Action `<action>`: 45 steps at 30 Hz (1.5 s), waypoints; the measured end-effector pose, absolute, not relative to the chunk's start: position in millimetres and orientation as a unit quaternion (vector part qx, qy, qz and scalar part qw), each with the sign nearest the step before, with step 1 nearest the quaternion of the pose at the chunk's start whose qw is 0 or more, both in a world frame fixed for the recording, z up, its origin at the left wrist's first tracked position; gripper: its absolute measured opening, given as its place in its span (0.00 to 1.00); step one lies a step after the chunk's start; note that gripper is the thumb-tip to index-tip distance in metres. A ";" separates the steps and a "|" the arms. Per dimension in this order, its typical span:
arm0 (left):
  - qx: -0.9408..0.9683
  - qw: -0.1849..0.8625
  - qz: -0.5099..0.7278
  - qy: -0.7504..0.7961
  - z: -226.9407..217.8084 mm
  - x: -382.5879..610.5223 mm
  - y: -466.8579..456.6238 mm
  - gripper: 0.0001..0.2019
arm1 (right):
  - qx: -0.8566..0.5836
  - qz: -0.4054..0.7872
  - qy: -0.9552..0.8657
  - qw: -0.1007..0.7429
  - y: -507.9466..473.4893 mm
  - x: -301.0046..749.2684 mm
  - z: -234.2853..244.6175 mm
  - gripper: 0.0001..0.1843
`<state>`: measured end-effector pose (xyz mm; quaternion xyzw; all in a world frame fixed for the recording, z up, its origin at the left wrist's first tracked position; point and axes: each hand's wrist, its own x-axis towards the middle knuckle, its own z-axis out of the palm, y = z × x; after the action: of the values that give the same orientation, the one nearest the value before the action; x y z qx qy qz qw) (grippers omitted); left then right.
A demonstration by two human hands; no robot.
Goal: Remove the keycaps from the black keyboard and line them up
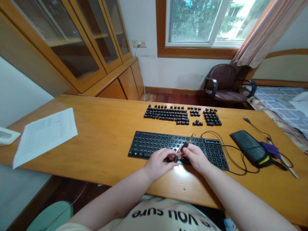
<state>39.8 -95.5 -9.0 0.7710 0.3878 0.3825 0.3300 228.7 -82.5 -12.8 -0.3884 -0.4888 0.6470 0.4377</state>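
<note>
A black keyboard base point(154, 143) with its keycaps taken off lies on the wooden desk point(103, 128) before me. The removed keycaps point(168, 114) are laid out in rows behind it. My left hand point(157, 163) rests closed at the base's front edge, fingers pinched on a long black key. My right hand point(194, 155) is closed round a thin dark tool point(185, 146) whose tip points up and away. Both hands meet over the bottom row.
A black pouch point(247, 146) with a yellow stripe, a purple item point(269, 148) and the keyboard's cable point(231, 157) lie at the right. White printed paper point(45, 133) sits at the left. A dark red armchair point(223, 85) stands beyond the desk under the window.
</note>
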 end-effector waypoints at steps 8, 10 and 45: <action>0.805 0.268 0.403 0.343 -8.7 37.1 -92.3 0.11 | -0.376 0.686 -0.441 0.439 -82.2 228.8 -15.4 0.19; 0.804 0.259 0.403 0.352 -9.7 36.9 -92.2 0.11 | -0.369 0.692 -0.434 0.444 -82.1 228.7 -14.5 0.19; 0.820 0.218 0.232 0.475 44.6 50.3 -14.7 0.11 | -0.438 0.543 -0.383 0.605 -60.2 263.9 -22.7 0.16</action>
<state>50.3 -14.7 44.6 0.8205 0.4750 0.2321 0.2175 263.9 -60.2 -22.7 -0.4378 -0.3828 0.5433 0.6055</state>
